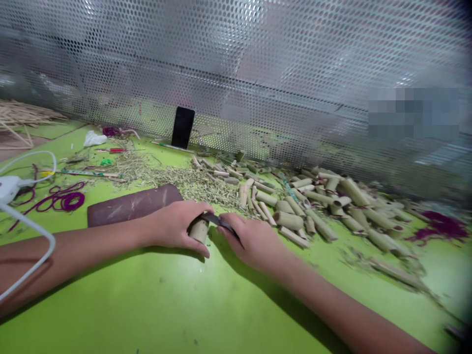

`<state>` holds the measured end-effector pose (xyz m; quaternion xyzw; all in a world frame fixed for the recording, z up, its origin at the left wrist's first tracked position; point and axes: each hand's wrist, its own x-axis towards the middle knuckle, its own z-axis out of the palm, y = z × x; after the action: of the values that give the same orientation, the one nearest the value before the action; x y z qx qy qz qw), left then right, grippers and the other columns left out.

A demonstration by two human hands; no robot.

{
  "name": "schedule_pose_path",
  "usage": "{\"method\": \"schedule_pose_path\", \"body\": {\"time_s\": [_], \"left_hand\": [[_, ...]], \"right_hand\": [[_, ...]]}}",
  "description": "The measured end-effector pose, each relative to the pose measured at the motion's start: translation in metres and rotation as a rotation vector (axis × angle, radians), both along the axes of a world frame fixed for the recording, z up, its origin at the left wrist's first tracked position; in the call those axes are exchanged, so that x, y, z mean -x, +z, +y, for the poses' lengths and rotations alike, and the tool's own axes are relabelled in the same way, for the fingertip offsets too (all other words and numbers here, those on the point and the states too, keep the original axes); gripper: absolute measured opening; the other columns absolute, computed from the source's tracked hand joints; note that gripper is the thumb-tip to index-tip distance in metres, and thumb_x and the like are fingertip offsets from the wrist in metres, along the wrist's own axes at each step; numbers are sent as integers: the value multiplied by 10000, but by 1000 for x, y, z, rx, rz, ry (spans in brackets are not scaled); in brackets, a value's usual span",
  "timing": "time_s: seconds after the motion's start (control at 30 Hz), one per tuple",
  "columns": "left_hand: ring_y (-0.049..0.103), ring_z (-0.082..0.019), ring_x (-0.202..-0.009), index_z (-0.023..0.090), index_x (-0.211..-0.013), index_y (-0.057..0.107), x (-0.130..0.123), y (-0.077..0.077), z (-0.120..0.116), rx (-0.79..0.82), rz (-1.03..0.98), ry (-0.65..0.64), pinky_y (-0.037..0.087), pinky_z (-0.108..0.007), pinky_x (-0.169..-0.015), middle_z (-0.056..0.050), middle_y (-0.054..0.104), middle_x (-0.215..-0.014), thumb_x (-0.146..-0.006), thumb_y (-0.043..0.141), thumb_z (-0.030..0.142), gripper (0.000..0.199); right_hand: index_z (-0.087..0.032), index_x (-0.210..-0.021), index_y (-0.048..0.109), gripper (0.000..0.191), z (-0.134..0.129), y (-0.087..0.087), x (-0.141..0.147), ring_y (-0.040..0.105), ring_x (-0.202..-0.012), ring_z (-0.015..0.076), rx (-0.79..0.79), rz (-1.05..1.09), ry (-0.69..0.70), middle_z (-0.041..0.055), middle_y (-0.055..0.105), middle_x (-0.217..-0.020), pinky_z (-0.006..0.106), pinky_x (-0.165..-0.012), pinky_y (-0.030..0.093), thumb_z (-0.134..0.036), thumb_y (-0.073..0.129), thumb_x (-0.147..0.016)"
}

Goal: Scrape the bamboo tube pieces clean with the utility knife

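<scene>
My left hand [180, 223] is wrapped round a short bamboo tube [199, 230] held over the green surface. In my right hand [254, 242] is a knife [217, 220] with a dark blade, its handle mostly hidden by the fingers. The blade reaches across to the upper end of the tube and appears to touch it. Behind my left wrist lies a flat brown slab [134, 204] with pale scratches. To the right of my hands is a heap of cut bamboo pieces [289, 220], some round, some split.
Shavings [206, 187] cover the surface beyond my hands. A phone [183, 128] leans on the perforated metal sheet [228, 64] at the back. Purple string [72, 199] and a white cable [40, 255] lie left, a red-handled screwdriver [117, 150] farther back. More purple string [440, 226] is at right.
</scene>
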<state>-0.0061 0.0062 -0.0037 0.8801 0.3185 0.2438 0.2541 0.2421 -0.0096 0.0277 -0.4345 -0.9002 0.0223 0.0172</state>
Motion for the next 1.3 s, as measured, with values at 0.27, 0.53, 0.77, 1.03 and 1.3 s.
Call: {"method": "schedule_pose_path", "body": {"time_s": [0.27,0.53,0.77,1.03,1.3], "left_hand": [[659,-370,-1248,216,-1459,520,-3,4,1,61,12,-2,512,-485,-1073,-160,681,-1383,-741,931,606,914],[664,-393,-1251,171,-1476,512,-4,3,1,36,31,1,505,-506,-1086,-181,688,-1367,-710,935,645,995],[681,-380,-1226,197,-1448,532,-3,1,2,17,3,-33,514,-501,-1074,-163,706,-1344,-727,925,643,935],[663,-386,-1265,192,-1445,533,-3,4,1,24,-14,-27,500,-508,-1103,-167,683,-1386,-704,949,612,948],[712,-340,-1098,198,-1284,611,-1,2,1,58,9,27,552,-431,-955,-123,733,-1205,-698,955,607,793]], "right_hand": [[-172,-1102,684,257,4,-6,7,628,-651,181,-142,-4,96,73,746,-867,299,-568,298,-283,452,-1090],[-167,-1037,673,245,2,-4,6,594,-632,166,-87,-1,161,46,708,-798,296,-580,287,-294,473,-1099],[-163,-1078,684,252,6,-7,3,641,-671,183,-133,43,111,79,754,-888,295,-589,347,-272,456,-1091],[-163,-1097,704,253,6,-8,5,669,-705,197,-182,14,133,85,761,-895,302,-598,357,-276,478,-1087],[-173,-1126,687,221,5,-3,10,686,-739,197,-48,8,79,80,779,-953,302,-625,375,-269,489,-1101]]}}
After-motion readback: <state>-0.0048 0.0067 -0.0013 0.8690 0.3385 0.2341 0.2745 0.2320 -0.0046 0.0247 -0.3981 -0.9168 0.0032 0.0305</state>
